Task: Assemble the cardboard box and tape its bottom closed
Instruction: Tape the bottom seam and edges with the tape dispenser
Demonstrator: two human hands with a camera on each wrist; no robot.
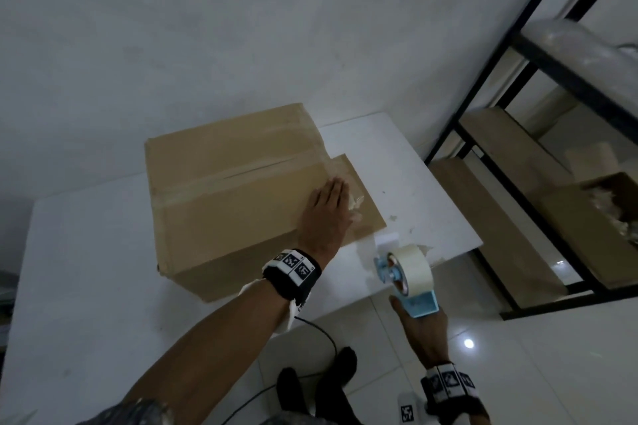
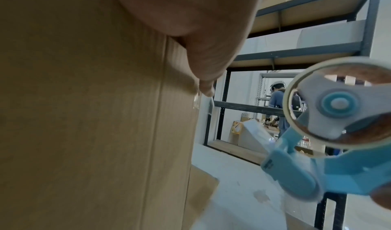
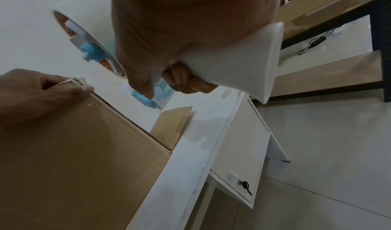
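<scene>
Here the box (image 1: 228,190) sits bottom-up on the white surface (image 1: 86,252), left hand (image 1: 324,214) flat on the tape end at its right edge, right hand (image 1: 423,331) gripping the tape dispenser (image 1: 407,272); judged best: rub the tape end down firmly over the corner.

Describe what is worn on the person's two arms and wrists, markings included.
Both forearms are bare, with no sleeves in view. The left wrist carries a black strap topped by white square tiles printed with black pixel-like codes, and white cloth or padding sticks out beneath it. The right wrist wears a matching black strap with coded white tiles. No gloves; any rings cannot be made out.
</scene>
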